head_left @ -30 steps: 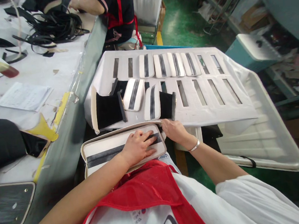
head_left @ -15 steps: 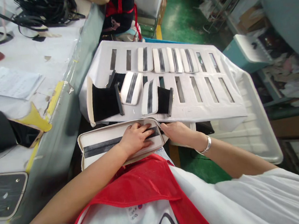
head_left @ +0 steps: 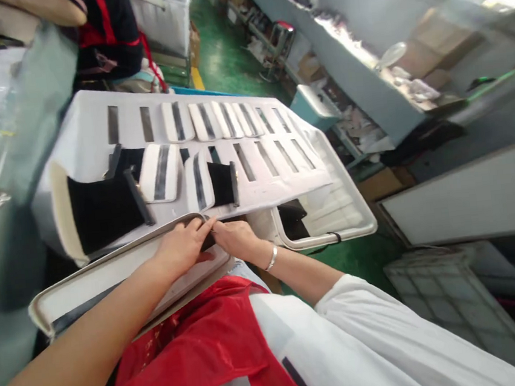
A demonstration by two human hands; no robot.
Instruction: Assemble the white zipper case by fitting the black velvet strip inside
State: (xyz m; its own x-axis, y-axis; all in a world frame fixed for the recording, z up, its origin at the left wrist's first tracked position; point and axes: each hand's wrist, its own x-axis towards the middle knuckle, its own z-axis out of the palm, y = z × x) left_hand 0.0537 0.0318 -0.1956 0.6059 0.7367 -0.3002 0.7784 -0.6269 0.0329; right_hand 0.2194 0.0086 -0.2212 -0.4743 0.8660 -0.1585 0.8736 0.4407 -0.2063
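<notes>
Across my lap lies a long white case-like piece [head_left: 73,292] with a raised rim and a dark stripe along its inside; it slants up to the right. My left hand [head_left: 181,249] rests on its right end, fingers stretched towards the far rim and the forearm lying across it. My right hand [head_left: 233,238] is closed on the rim at the right corner, its fingertips meeting those of my left. What exactly is pinched there is hidden. Just beyond stand a white piece with a black panel [head_left: 104,211] and a striped white piece [head_left: 199,183].
A white-covered board [head_left: 284,184] with rows of slots carries several striped white pieces [head_left: 178,122]. Under its right side is a pale plastic tub [head_left: 360,219] holding black pieces. A covered table edge [head_left: 45,116] runs along the left; a person [head_left: 108,37] sits at the back.
The view has swung right, so the board and case-like piece appear further left. My left hand has shifted to the far rim, close against my right hand, which keeps to the same corner.
</notes>
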